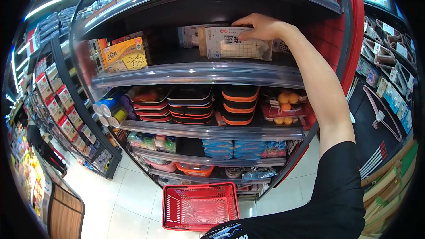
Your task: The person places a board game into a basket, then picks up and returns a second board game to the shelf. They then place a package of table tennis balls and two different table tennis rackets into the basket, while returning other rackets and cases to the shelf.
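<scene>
My right hand reaches into the upper shelf from the right side. Its fingers pass over the top edge of a pale board game box, and the thumb lies against the box's front. A grid and dark lettering are printed on this box, which stands upright on the shelf. Directly behind and to its left is another pale box. Further left on the same shelf stands a yellow-orange board game box. Nowhere in the frame does my left hand appear.
A clear plastic lip runs along the shelf front. Below are black cases with orange trim, orange balls in packs and blue packets. A red shopping basket is low in front. Hangers hang at right.
</scene>
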`<state>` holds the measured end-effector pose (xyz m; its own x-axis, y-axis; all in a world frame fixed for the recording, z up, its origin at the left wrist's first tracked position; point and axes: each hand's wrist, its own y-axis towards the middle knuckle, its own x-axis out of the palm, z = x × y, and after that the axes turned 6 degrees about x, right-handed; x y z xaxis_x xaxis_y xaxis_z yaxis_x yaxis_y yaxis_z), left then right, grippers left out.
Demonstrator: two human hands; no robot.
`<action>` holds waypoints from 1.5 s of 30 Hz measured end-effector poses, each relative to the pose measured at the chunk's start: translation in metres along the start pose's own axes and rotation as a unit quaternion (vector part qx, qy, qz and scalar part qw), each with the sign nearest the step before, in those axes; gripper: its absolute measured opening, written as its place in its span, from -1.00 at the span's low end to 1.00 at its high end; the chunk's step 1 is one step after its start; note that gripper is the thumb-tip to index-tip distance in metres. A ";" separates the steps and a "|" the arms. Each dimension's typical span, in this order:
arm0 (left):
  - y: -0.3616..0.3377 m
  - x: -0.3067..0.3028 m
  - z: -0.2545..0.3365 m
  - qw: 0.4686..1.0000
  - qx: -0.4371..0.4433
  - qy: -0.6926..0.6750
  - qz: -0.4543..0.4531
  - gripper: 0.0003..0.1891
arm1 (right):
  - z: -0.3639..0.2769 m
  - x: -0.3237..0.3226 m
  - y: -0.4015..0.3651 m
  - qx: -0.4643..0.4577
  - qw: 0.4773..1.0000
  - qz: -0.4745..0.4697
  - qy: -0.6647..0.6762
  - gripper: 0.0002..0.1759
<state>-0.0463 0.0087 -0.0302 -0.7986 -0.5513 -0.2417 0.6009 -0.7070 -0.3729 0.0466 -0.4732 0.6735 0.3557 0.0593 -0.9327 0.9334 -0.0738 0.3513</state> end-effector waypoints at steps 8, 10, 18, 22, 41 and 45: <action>-0.007 -0.001 -0.024 1.000 -0.028 -0.004 0.001 -0.73 | 0.002 0.004 -0.005 0.009 0.999 0.045 -0.022 -0.32; -0.010 0.000 -0.030 0.999 -0.035 -0.006 0.001 -0.73 | 0.002 0.005 -0.005 0.014 0.998 0.060 -0.018 -0.32; -0.011 -0.013 -0.044 0.999 -0.054 0.000 0.002 -0.74 | -0.007 0.003 -0.014 0.013 0.998 0.053 -0.014 -0.38; -0.011 -0.019 -0.051 0.998 -0.064 0.001 0.003 -0.75 | -0.002 0.005 -0.011 -0.003 0.998 0.056 -0.007 -0.39; -0.034 -0.024 -0.082 0.991 -0.131 -0.012 0.028 -0.77 | 0.006 0.010 -0.007 0.005 0.995 0.087 -0.037 -0.29; -0.032 -0.028 -0.083 0.990 -0.141 -0.007 0.022 -0.78 | 0.004 0.012 -0.007 0.016 0.992 0.117 -0.048 -0.25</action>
<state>-0.0465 0.0836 -0.0858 -0.7699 -0.5863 -0.2521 0.6002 -0.5311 -0.5981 0.0442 -0.4755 0.6594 0.5554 -0.0579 -0.8295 0.8229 -0.1050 0.5583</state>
